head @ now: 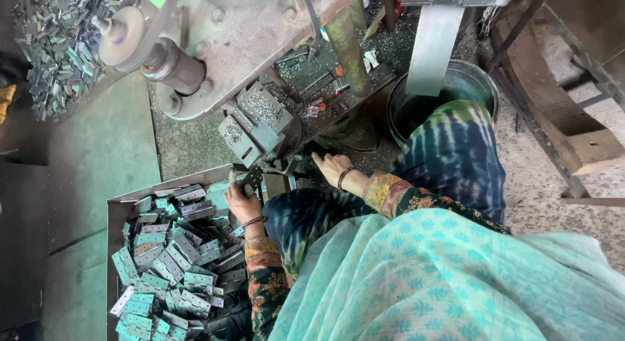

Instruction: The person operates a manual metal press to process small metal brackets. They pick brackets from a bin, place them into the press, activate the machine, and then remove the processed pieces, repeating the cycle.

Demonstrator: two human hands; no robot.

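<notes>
- A heap of small metal pieces [55, 51] lies in the far left corner of the floor, well apart from the person, so it reads as a separate lot from the supply at hand.
- A shallow cardboard tray [114, 211] sits on the floor at the person's left knee, filled with flat, pale-green hinge plates [172, 263] lying loose and overlapping; that spot puts them within easy reach of one arm.
- The left hand [242, 201] rests at the tray's far right corner, just under the machine. Its grip looks pressed around a hinge plate at the fingertips, though the piece blends with the others, so I judge this rather than see it plainly.
- The grey metal fixture [255, 123] of the press machine [260, 35] hangs above both hands, dusted with metal chips; the hands gather here because this is where a plate would be fed in.
- The right hand [331, 166] lies flat near the machine's base, fingers spread and pointing toward the fixture, pinching nothing that I can see.
- A dark bucket [485, 87] stands at the far right beside the person's knee, under a sloping metal chute [431, 44], probably to catch what slides down.
</notes>
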